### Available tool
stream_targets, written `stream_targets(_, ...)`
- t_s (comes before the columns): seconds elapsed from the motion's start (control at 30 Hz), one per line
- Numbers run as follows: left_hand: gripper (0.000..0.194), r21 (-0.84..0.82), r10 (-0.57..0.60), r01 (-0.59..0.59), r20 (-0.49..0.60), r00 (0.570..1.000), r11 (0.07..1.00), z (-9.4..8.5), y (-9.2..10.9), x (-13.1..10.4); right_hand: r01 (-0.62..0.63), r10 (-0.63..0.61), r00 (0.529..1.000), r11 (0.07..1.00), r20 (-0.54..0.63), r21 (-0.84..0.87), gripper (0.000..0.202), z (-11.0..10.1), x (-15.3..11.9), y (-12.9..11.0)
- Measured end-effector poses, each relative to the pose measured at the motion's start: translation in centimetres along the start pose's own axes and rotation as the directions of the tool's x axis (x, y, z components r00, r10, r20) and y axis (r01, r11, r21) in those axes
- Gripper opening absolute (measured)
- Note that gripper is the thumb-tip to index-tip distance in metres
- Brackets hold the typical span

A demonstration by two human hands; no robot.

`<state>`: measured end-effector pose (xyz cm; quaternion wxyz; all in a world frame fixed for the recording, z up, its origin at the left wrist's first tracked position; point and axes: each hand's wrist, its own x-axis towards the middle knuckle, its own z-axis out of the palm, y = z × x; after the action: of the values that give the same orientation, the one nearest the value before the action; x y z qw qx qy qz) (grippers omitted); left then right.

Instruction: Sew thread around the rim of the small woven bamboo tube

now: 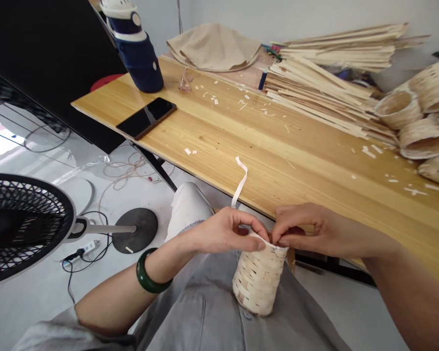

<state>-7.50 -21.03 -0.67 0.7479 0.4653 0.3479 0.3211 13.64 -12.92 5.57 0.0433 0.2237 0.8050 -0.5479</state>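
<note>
A small woven basket (260, 278) of pale wood strips rests on my lap, its rim turned up and slightly away from me. My left hand (232, 231) pinches the rim's left side, thumb outside and fingers over the edge. My right hand (307, 229) has its fingertips closed at the rim's right side; what they pinch, if anything, is too small to make out. From behind my left hand a thin white strip (243, 181) runs up onto the table edge. The inside of the basket is mostly hidden by my fingers.
On the wooden table (212, 122) lie a phone (147, 118), a blue bottle (139, 58), bundled wood strips (322, 97), a beige cloth (215, 46) and scattered scraps. Several woven baskets (426, 136) are piled at right. A fan (25, 226) with cords stands on the floor at left.
</note>
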Motion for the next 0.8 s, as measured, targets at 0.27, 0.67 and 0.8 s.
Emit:
stream_targets(0.27, 0.016, -0.064, 0.023, -0.023, 0.004, 1.000, 0.998, -0.1, -0.2, 0.0, 0.066, -0.066, 0.998, 0.997, 0.002, 0.041, 0.017, 0.2, 0.2, 0.6)
stream_targets(0.67, 0.016, -0.093, 0.059, -0.056, 0.023, 0.998, 0.994, -0.3, -1.0, 0.2, 0.138, -0.138, 0.990, 0.990, 0.007, 0.021, 0.022, 0.6, 0.4, 0.9)
stream_targets(0.8, 0.021, -0.085, 0.051, -0.050, 0.010, 0.999, 0.995, -0.3, -1.1, 0.3, 0.142, -0.142, 0.990, 0.990, -0.005, 0.028, 0.021, 0.9, 0.3, 1.1)
